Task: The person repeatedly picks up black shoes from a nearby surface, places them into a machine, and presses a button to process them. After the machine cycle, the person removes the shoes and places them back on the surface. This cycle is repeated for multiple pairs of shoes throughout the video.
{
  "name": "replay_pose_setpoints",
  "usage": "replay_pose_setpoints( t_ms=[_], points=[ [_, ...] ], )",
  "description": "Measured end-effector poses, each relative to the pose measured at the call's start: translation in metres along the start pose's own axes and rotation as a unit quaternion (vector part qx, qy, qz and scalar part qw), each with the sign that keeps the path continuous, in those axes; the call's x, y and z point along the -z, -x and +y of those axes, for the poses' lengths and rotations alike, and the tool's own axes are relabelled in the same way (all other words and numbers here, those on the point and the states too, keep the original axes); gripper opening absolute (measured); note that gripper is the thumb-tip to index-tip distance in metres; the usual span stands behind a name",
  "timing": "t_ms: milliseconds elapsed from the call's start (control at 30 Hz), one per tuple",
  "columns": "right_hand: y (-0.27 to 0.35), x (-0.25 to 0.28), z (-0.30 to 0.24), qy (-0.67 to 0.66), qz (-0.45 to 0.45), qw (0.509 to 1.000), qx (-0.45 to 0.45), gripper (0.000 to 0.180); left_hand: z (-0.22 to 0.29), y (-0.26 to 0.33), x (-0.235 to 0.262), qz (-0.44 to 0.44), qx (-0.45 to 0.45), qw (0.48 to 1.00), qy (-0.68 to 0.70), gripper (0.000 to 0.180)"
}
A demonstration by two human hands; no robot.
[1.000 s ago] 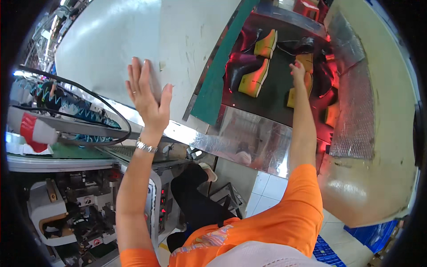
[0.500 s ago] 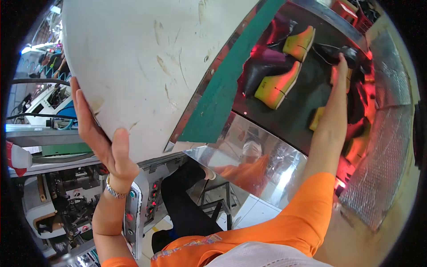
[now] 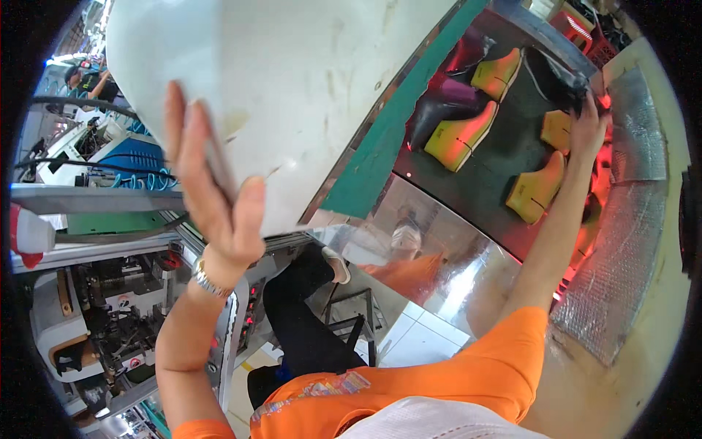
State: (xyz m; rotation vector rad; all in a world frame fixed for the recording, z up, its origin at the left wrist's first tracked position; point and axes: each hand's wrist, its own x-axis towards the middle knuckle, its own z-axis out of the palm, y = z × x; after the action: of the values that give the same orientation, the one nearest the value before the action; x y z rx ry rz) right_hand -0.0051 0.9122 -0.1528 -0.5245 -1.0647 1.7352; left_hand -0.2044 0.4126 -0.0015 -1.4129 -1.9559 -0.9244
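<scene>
My right hand (image 3: 587, 130) reaches into a red-lit, dark-floored bay, its fingers closed about the end of a black shoe (image 3: 553, 79) at the far right. Several other shoes lie on the dark surface (image 3: 488, 175); black uppers and yellow wedge-shaped parts show, such as a yellow wedge (image 3: 461, 137) near the middle and another yellow wedge (image 3: 537, 189) beside my right forearm. My left hand (image 3: 219, 194) is raised in front of a large white panel (image 3: 292, 95), fingers stretched and thumb apart. It lies over the panel's lower left edge; whether it touches is unclear.
A green strip (image 3: 387, 146) borders the white panel beside the bay. Shiny sheet metal (image 3: 446, 249) fronts the bay, and silvery quilted foil (image 3: 618, 256) lines the right. Machinery (image 3: 117, 314) stands at the left. A black-framed stool (image 3: 351, 314) is below, and another person (image 3: 91, 80) is far left.
My left hand has shifted right across the panel. My right hand has moved slightly right, and the black shoe there has turned, showing more of its length. The whole view has shifted a little.
</scene>
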Motion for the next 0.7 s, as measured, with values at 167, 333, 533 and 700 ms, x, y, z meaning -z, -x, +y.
replay_pose_setpoints(
  t_ms=[167,333,533,700],
  points=[
    [0.183,-0.064,-0.036,-0.308,-0.113,0.945,0.005,0.090,0.000,0.008,0.004,0.019,0.009,0.999,-0.024,0.059],
    [0.329,-0.128,-0.053,-0.319,-0.216,0.914,-0.127,0.086,0.011,0.004,0.014,0.018,0.029,0.999,-0.022,0.060],
    [0.447,-0.165,-0.089,-0.319,-0.315,0.850,-0.277,0.081,0.101,0.130,0.064,0.097,0.404,0.856,0.308,0.056],
    [0.517,-0.212,-0.103,-0.308,-0.461,0.772,-0.311,0.086,0.155,0.197,0.168,-0.138,0.463,0.449,0.752,0.061]
  ],
)
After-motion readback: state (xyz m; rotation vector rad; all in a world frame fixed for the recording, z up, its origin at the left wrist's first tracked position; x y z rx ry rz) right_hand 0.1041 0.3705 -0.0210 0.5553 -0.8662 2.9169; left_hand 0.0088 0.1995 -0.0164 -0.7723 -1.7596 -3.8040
